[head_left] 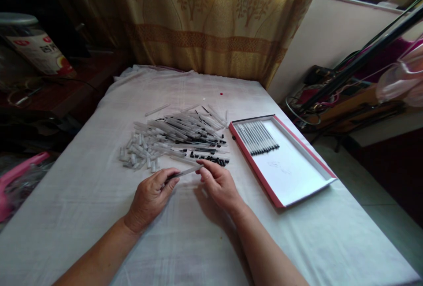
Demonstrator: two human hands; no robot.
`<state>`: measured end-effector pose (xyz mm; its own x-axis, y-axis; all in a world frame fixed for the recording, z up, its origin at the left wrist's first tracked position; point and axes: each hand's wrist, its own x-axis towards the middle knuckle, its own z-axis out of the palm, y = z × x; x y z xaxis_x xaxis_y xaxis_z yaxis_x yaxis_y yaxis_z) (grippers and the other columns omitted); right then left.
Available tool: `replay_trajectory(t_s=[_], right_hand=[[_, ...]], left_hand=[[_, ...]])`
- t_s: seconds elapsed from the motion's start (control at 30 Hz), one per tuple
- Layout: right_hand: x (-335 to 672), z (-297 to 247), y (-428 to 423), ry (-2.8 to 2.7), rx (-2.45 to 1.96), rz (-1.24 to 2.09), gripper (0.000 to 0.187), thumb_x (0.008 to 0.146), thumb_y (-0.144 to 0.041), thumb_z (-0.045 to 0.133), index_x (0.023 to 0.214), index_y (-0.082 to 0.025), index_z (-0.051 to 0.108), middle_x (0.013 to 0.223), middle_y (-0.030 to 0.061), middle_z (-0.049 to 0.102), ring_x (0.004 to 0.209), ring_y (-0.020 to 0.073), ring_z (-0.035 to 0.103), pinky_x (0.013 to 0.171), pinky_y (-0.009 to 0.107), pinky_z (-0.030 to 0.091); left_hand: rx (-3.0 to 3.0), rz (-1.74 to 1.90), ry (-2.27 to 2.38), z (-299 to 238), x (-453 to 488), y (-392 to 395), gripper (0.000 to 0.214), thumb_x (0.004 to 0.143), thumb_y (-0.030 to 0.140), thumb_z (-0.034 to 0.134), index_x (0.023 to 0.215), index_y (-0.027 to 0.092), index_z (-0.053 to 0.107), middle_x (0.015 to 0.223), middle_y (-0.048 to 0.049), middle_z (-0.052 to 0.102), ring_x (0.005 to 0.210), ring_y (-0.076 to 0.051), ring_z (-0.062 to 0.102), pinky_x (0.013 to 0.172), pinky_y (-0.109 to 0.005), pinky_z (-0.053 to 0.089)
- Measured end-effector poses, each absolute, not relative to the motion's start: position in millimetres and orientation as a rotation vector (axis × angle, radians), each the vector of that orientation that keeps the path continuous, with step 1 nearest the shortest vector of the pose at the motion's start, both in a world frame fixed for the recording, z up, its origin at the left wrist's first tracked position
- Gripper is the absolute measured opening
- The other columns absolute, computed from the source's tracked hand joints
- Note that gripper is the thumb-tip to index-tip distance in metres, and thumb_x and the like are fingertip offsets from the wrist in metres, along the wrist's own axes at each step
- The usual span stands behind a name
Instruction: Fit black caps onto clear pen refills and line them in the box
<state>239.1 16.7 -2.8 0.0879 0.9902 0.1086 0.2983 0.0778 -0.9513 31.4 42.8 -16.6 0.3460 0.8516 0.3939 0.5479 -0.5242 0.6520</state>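
A slender translucent pen barrel (189, 171) spans the gap between my two hands, above the near part of the table. My left hand (152, 192) is closed around its left end, thumb and fingers pinching it. At the other end, my right hand (216, 182) has its thumb and fingertips closed on the barrel's tip. Just beyond lie a heap of clear pen barrels (178, 128), a pile of clear caps (140, 148), several dark refills (206, 150) and small black plugs (214, 161). What the left fingers cover is hidden.
Right of the heap, a shallow red-edged box (297, 176) holds a neat row of assembled pens (257, 138). A white cloth covers the table (178, 242). A tiny red piece (221, 94) lies far back, before a gold curtain (211, 17). A jar (36, 48) stands at left.
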Motion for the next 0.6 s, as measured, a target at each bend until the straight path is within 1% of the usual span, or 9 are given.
replay_trajectory(t_s=[0.07,0.17,0.23,0.33,0.4,0.43,0.5,0.53,0.6], right_hand=[[233.1,-4.1,14.8,-1.463,-1.433,0.822,0.031,0.089,-0.031,0.053,0.114,-0.021,0.068,0.082,0.0038,0.073,0.068,0.0165,0.064,0.065,0.027,0.050],[231.7,-5.1,13.6,-1.504,-1.451,0.762,0.023,0.090,-0.028,0.051,0.104,-0.022,0.068,0.079,0.0026,0.073,0.069,0.0163,0.065,0.066,0.026,0.050],[234.0,-5.1,13.8,-1.501,-1.450,0.769,0.020,0.091,-0.028,0.051,0.100,-0.021,0.067,0.078,0.0025,0.073,0.069,0.0160,0.065,0.065,0.025,0.050],[243.6,-4.6,15.7,-1.483,-1.446,0.793,0.023,0.090,-0.030,0.053,0.105,-0.021,0.068,0.082,0.0036,0.073,0.071,0.0167,0.066,0.065,0.026,0.051],[256.7,-3.6,17.6,-1.468,-1.453,0.755,0.024,0.089,-0.031,0.054,0.106,-0.022,0.069,0.088,0.0050,0.074,0.076,0.0183,0.067,0.069,0.029,0.052],[265.5,-3.1,18.4,-1.463,-1.472,0.706,0.024,0.089,-0.031,0.054,0.104,-0.022,0.070,0.091,0.0057,0.075,0.080,0.0194,0.068,0.073,0.031,0.053],[285.2,-2.3,19.4,-1.473,-1.568,0.558,0.021,0.088,-0.030,0.055,0.094,-0.023,0.073,0.093,0.0063,0.075,0.087,0.0214,0.068,0.081,0.034,0.052],[294.8,-2.3,19.3,-1.490,-1.649,0.480,0.020,0.087,-0.029,0.055,0.090,-0.023,0.074,0.092,0.0065,0.075,0.087,0.0221,0.068,0.082,0.035,0.052],[309.9,-3.0,18.5,-1.544,-1.828,0.370,0.020,0.086,-0.026,0.056,0.089,-0.024,0.076,0.093,0.0063,0.074,0.086,0.0221,0.068,0.082,0.035,0.051]], left_hand=[[2.207,0.979,1.252,-17.7,30.8,42.9,0.031,0.093,0.045,0.052,0.101,0.022,0.070,0.091,-0.0040,0.077,0.079,-0.018,0.072,0.076,-0.026,0.057],[2.250,0.938,1.260,-19.2,30.5,43.4,0.034,0.093,0.047,0.050,0.104,0.023,0.071,0.094,-0.0049,0.077,0.082,-0.019,0.073,0.078,-0.027,0.057],[2.297,0.932,1.235,-19.5,30.6,44.0,0.034,0.094,0.045,0.049,0.109,0.022,0.070,0.099,-0.0062,0.077,0.087,-0.020,0.073,0.080,-0.028,0.057],[2.324,0.923,1.195,-18.8,30.8,45.2,0.032,0.095,0.040,0.047,0.108,0.021,0.070,0.099,-0.0066,0.076,0.089,-0.020,0.072,0.082,-0.028,0.056],[2.295,0.923,1.198,-17.8,30.7,46.0,0.032,0.095,0.039,0.047,0.105,0.022,0.071,0.096,-0.0061,0.076,0.087,-0.019,0.072,0.081,-0.028,0.057],[2.270,0.927,1.207,-17.4,30.7,46.4,0.032,0.095,0.040,0.047,0.104,0.022,0.071,0.095,-0.0058,0.076,0.086,-0.019,0.072,0.080,-0.028,0.057],[2.215,0.926,1.226,-16.6,30.7,47.0,0.032,0.094,0.041,0.047,0.105,0.022,0.071,0.094,-0.0054,0.076,0.085,-0.019,0.071,0.080,-0.028,0.057],[2.191,0.924,1.230,-16.4,30.8,47.1,0.033,0.094,0.042,0.048,0.105,0.023,0.071,0.095,-0.0053,0.076,0.086,-0.020,0.071,0.080,-0.029,0.057],[2.157,0.926,1.228,-16.1,31.0,47.0,0.033,0.093,0.043,0.048,0.106,0.023,0.071,0.096,-0.0051,0.076,0.087,-0.020,0.071,0.082,-0.029,0.057]])
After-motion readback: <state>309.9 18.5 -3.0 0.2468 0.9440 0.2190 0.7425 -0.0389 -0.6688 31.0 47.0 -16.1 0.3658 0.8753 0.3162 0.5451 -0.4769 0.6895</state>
